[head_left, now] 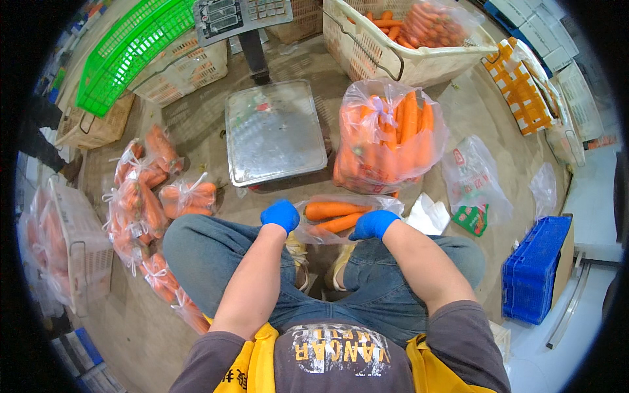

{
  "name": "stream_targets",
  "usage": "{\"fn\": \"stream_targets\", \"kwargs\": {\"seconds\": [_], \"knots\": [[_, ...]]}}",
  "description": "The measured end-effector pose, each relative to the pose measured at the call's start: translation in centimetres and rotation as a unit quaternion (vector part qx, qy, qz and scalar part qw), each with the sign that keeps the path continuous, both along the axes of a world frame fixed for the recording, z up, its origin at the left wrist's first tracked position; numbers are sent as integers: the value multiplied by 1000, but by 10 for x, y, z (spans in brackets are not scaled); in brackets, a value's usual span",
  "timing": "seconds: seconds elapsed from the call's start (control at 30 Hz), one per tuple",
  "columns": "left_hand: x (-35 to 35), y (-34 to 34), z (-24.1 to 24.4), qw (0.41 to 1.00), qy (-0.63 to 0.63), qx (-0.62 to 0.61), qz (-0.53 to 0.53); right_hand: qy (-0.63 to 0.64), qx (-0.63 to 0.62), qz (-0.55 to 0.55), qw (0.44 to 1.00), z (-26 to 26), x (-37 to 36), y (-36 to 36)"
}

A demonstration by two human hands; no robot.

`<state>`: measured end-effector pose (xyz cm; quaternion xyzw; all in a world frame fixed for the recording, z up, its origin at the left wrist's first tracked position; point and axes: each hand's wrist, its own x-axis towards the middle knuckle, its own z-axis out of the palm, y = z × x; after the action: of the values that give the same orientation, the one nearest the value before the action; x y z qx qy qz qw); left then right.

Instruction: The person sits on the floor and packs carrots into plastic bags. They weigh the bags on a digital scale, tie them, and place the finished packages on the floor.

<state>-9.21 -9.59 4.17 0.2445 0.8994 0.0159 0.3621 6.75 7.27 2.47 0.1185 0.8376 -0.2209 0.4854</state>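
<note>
My left hand (280, 216), in a blue glove, is closed at the left end of a clear plastic bag (314, 236); whether it pinches the film is hard to see. Inside that bag lie a few carrots (336, 210). At its right end is my right hand (374, 225), also blue-gloved, with fingers bent against the plastic beside the carrot tips; its grip is partly hidden. Beyond the hands stands a large open clear bag packed with carrots (383, 142). A platform scale (275, 132) with a bare metal plate is to its left.
Tied bags of carrots (140, 196) lie at left. White crates (363, 54), one holding carrots, and a green crate (132, 54) stand behind. At right are an empty plastic bag (474, 177), white paper (427, 214) and a blue crate (533, 270). A person's legs (44, 132) show far left.
</note>
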Motion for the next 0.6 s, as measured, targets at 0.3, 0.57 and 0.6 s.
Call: {"fn": "stream_targets", "kwargs": {"seconds": [0.3, 0.57, 0.6], "knots": [[-2, -10, -28, 905, -194, 305, 225, 65, 10, 72, 995, 31, 20, -1], [51, 7, 79, 763, -423, 345, 347, 359, -78, -201, 908, -23, -27, -36], [56, -1, 85, 768, -444, 352, 299, 360, -117, -216, 900, -20, -26, -46]]}}
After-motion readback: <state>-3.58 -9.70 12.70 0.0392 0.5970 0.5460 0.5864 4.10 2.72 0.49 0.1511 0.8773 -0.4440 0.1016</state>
